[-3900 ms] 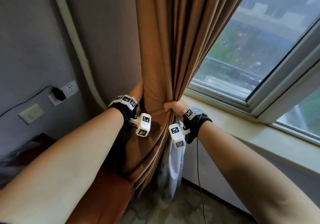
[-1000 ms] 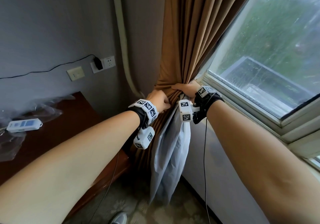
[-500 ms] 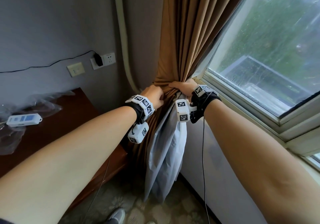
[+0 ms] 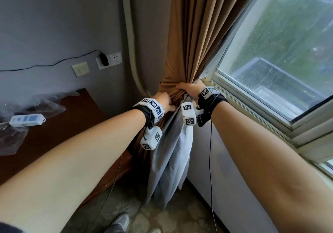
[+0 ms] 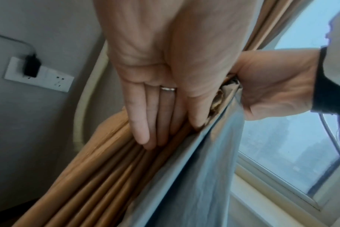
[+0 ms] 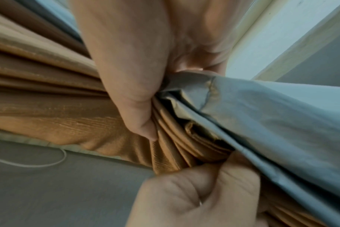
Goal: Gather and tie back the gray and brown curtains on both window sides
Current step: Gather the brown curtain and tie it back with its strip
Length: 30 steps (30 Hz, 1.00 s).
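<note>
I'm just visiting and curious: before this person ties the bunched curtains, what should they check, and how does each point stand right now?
1. Pleated brown fabric curtain gathered into one bunch: ok.
2. Pale gray lining curtain inside the bunch: ok at the grip; below it hangs loose.
3. Right hand grips the bunch firmly: ok; fingers are curled round it.
4. Left hand holds too: not ok; its straight fingers only press the brown folds.
5. Tie-back cord or hook within reach: cannot tell; none is visible.
6. Window frame free of fabric: ok.
</note>
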Available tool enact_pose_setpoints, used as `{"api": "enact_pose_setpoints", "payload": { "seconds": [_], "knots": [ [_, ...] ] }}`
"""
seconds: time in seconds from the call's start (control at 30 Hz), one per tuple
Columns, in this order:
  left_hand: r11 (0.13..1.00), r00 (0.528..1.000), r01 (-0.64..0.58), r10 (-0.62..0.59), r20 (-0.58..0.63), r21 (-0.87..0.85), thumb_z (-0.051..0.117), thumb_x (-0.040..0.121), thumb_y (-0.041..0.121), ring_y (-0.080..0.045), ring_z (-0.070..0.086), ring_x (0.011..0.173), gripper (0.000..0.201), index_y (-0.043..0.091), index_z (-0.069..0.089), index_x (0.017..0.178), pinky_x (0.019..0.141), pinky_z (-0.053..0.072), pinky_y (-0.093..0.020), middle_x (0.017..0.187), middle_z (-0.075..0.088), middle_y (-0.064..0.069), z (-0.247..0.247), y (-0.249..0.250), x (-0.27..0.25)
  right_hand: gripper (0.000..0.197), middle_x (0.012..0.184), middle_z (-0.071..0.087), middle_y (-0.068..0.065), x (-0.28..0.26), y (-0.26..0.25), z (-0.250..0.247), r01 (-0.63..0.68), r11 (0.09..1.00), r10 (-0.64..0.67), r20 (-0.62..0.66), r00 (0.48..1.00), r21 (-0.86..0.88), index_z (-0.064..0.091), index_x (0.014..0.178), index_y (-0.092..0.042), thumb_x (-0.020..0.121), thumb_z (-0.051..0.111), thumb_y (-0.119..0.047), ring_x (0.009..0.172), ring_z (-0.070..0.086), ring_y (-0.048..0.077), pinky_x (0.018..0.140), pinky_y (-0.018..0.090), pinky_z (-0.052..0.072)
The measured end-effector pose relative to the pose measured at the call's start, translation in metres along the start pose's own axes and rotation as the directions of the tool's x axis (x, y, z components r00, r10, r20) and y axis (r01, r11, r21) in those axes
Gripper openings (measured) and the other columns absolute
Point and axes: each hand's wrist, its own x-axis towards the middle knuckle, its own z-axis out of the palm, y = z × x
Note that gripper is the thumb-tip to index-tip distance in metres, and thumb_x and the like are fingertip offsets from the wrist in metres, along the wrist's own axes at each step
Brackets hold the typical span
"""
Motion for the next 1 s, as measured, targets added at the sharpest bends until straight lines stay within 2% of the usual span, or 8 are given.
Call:
{"api": "enact_pose_setpoints", "payload": {
  "seconds": [0.1, 0.27, 0.33, 0.47, 0.53, 0.63, 0.83, 1.0],
  "knots": [
    [0.996, 0.998, -0.056, 0.057, -0.022, 0.068, 0.066, 0.085, 0.029, -0.026, 0.050, 0.057, 0.044, 0.014, 0.046, 0.050, 0.057, 0.038, -0.026, 0.051, 0.047, -0.002, 0.002, 0.008, 0.004, 0.050, 0.078, 0.072, 0.007, -0.004, -0.001, 0.000, -0.006, 0.999, 0.007, 0.009, 1.000, -0.032, 0.065, 0.097, -0.010, 0.063, 0.082, -0.044, 0.055, 0.067, 0.019, 0.045, 0.023, 0.053],
    [0.991, 0.996, -0.069, 0.074, -0.047, 0.115, 0.064, 0.079, 0.018, -0.033, 0.062, 0.076, 0.012, 0.016, 0.064, 0.067, 0.066, 0.043, -0.028, 0.076, 0.064, -0.009, 0.014, 0.001, 0.007, 0.068, 0.092, 0.076, 0.016, 0.006, 0.007, -0.002, -0.025, 0.999, 0.026, 0.012, 1.000, -0.024, 0.065, 0.095, -0.011, 0.044, 0.080, -0.053, 0.074, 0.071, 0.028, 0.075, 0.039, 0.059],
    [0.990, 0.992, -0.108, 0.113, -0.053, 0.096, 0.059, 0.082, 0.016, -0.034, 0.065, 0.090, 0.016, 0.018, 0.073, 0.089, 0.072, 0.044, -0.027, 0.096, 0.071, -0.010, 0.015, -0.003, 0.010, 0.066, 0.090, 0.075, 0.011, 0.002, 0.006, -0.004, -0.007, 1.000, 0.007, -0.016, 1.000, -0.030, 0.066, 0.100, -0.012, 0.049, 0.080, -0.052, 0.079, 0.073, 0.029, 0.081, 0.045, 0.060],
    [0.988, 0.986, -0.146, 0.149, 0.068, -0.047, 0.051, 0.094, 0.013, -0.028, 0.060, 0.104, 0.027, 0.016, 0.065, 0.117, 0.085, 0.047, -0.028, 0.114, 0.064, -0.008, 0.005, -0.016, 0.015, 0.045, 0.085, 0.064, -0.001, 0.002, 0.005, -0.010, 0.058, 0.998, -0.060, -0.054, 0.997, -0.036, 0.062, 0.114, -0.015, 0.076, 0.077, -0.034, 0.072, 0.060, 0.014, 0.079, 0.031, 0.055],
    [0.974, 0.981, -0.118, 0.145, 0.132, -0.193, 0.046, 0.098, 0.014, -0.026, 0.059, 0.096, 0.017, 0.017, 0.060, 0.109, 0.086, 0.050, -0.037, 0.104, 0.061, -0.011, -0.004, -0.023, 0.013, 0.037, 0.076, 0.058, -0.005, 0.002, 0.005, -0.013, 0.064, 0.997, -0.066, -0.058, 0.996, -0.041, 0.059, 0.110, -0.019, 0.080, 0.075, -0.033, 0.067, 0.055, 0.013, 0.076, 0.031, 0.053],
    [0.952, 0.986, -0.126, 0.150, 0.066, -0.278, 0.046, 0.101, 0.016, -0.020, 0.051, 0.091, 0.015, 0.009, 0.059, 0.100, 0.079, 0.039, -0.028, 0.095, 0.056, -0.008, -0.022, -0.027, 0.015, 0.036, 0.078, 0.060, -0.005, 0.003, 0.004, -0.012, 0.051, 0.998, -0.054, -0.059, 0.997, -0.042, 0.057, 0.104, -0.020, 0.077, 0.075, -0.036, 0.068, 0.057, 0.014, 0.075, 0.029, 0.052],
    [0.976, 0.957, -0.209, 0.216, 0.195, -0.054, 0.070, 0.086, 0.041, -0.014, 0.054, 0.073, 0.032, 0.011, 0.067, 0.095, 0.067, 0.040, -0.027, 0.079, 0.061, 0.002, -0.057, -0.025, 0.009, 0.059, 0.095, 0.070, 0.002, 0.007, 0.003, -0.003, 0.021, 0.997, -0.027, -0.081, 0.996, -0.073, 0.061, 0.103, -0.018, 0.056, 0.075, -0.051, 0.083, 0.067, 0.021, 0.086, 0.037, 0.057],
    [0.971, 0.948, -0.224, 0.199, 0.249, 0.078, 0.078, 0.080, 0.035, -0.008, 0.051, 0.058, 0.020, 0.022, 0.065, 0.070, 0.055, 0.037, -0.022, 0.062, 0.058, 0.007, -0.081, -0.031, 0.007, 0.069, 0.086, 0.070, 0.006, 0.017, 0.008, -0.003, -0.028, 0.999, 0.025, -0.064, 0.998, -0.046, 0.066, 0.111, -0.011, 0.051, 0.078, -0.044, 0.063, 0.064, 0.022, 0.043, 0.021, 0.049]
  ]
}}
